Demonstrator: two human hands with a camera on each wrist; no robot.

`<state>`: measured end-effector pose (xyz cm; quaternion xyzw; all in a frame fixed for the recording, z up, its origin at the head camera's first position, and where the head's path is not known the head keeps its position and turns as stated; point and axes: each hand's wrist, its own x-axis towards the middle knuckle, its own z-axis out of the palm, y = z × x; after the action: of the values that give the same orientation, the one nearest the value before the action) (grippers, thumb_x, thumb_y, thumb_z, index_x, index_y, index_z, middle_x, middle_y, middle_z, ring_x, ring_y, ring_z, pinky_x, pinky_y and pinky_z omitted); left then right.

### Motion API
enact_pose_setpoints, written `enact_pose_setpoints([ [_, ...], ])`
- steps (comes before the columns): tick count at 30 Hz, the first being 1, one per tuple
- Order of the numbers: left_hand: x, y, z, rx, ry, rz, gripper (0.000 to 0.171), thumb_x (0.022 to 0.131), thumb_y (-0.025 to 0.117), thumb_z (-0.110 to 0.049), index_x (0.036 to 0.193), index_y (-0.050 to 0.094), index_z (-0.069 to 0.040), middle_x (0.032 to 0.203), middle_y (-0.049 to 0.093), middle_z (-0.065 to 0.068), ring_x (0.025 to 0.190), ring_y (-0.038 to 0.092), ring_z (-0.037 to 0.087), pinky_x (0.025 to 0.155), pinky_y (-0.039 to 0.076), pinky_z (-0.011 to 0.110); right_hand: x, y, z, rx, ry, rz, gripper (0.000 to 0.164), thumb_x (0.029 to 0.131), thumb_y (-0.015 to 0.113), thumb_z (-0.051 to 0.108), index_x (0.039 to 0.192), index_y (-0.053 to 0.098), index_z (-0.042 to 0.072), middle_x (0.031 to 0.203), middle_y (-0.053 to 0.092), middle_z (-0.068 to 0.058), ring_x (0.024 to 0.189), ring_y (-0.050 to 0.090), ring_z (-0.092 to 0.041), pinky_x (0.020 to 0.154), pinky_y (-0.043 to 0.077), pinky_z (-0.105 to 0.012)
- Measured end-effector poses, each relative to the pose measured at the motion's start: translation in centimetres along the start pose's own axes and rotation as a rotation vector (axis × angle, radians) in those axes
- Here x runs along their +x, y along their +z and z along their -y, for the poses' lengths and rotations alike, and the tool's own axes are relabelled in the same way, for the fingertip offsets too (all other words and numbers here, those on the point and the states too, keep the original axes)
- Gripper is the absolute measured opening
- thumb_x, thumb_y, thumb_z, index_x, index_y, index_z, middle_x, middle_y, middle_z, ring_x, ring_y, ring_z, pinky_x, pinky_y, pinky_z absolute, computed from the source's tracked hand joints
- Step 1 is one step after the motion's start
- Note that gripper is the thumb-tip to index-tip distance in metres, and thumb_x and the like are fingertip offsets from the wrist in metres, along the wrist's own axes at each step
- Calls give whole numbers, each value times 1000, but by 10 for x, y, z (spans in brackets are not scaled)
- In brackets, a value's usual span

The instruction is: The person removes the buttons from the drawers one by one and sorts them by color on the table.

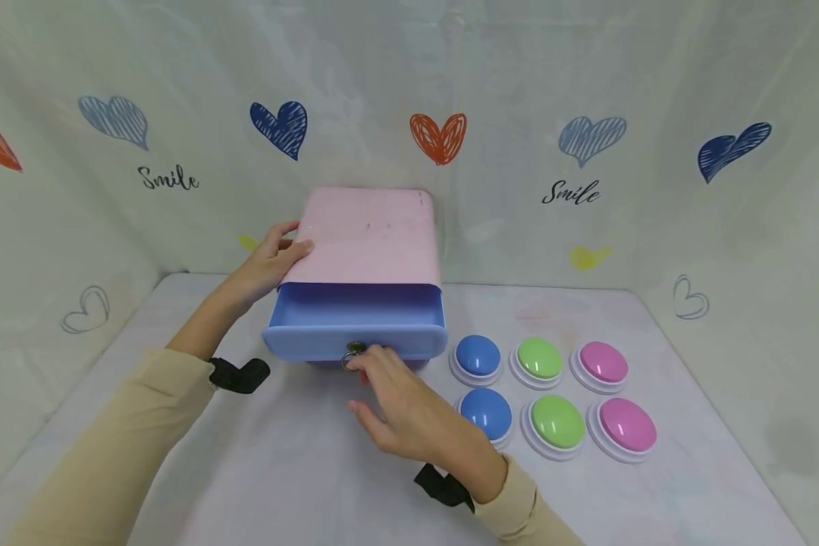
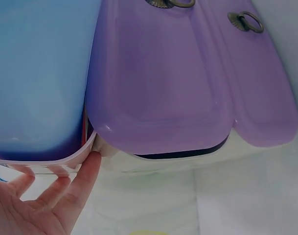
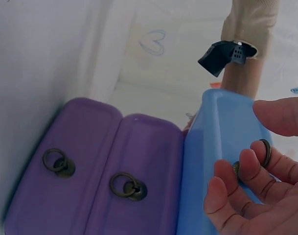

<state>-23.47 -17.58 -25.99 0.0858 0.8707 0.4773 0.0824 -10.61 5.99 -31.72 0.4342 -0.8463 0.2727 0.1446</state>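
A small drawer cabinet (image 1: 370, 236) with a pink top stands at the back of the table. Its top drawer, a blue one (image 1: 307, 345), is pulled out, and its inside looks bare. My left hand (image 1: 268, 262) holds the cabinet's left side, thumb over the top edge; its fingers (image 2: 79, 188) press against the shell in the left wrist view. My right hand (image 1: 406, 402) is at the drawer front, its index finger hooked in the metal ring pull (image 3: 267, 152) and its thumb apart. Below are purple drawers (image 3: 151, 147), both shut, with ring pulls of their own.
Several dome push buttons stand in two rows to the right of the cabinet: blue (image 1: 478, 355), green (image 1: 539, 358) and pink (image 1: 604, 362). The nearer blue button (image 1: 486, 413) is close to my right wrist. A cloth backdrop (image 1: 505, 243) with hearts hangs behind the table.
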Motion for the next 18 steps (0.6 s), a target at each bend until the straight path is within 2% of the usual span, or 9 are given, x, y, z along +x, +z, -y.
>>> enact_pose_setpoints([
  [5, 1, 0, 0, -26, 8, 0, 73, 96, 39, -44, 150, 2, -11, 144, 24, 28, 123, 39, 44, 101, 35, 58, 4, 0, -4, 8, -3, -3, 36, 87, 61, 12, 118, 44, 1, 95, 47, -4, 87, 44, -13, 76, 40, -22],
  [18, 0, 0, 0, -12, 2, -3, 74, 96, 39, -44, 150, 1, -12, 145, 23, 29, 123, 38, 45, 102, 32, 59, 13, 1, -9, 13, 12, 20, 38, 87, 61, 13, 118, 44, 1, 95, 47, -5, 88, 43, -14, 77, 41, -23],
])
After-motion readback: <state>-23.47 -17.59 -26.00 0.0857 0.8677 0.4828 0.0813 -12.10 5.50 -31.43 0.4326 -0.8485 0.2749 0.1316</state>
